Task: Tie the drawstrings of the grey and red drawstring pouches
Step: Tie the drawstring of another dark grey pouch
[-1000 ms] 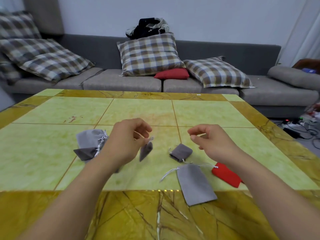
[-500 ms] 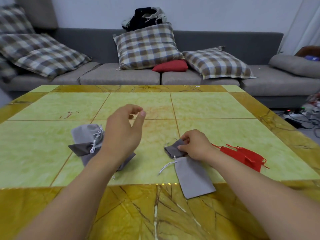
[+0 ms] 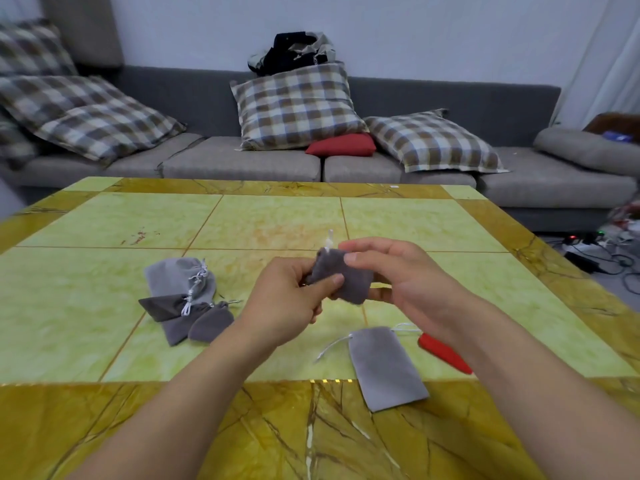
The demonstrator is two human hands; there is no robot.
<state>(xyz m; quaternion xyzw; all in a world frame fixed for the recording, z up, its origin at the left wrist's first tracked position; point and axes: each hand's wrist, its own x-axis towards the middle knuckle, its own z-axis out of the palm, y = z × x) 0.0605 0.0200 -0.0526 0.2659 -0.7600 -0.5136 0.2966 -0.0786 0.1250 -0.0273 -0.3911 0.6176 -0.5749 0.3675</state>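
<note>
Place: home living rm.
Seating: long grey sofa along a white wall.
Soft stuff: checked cushions, red cushion, clothes heaped on sofa back.
Table: low green/yellow marble-look coffee table in front.
Floor, right: power strip & cables.

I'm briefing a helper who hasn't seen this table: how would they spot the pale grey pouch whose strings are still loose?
Start at the near edge of the yellow-green tiled table, just below the right hand. The pale grey pouch lies flat there, alone, beside the red pouch. Unlike the heap of grey pouches to the left, its mouth is ungathered and its white strings trail loose.
</note>
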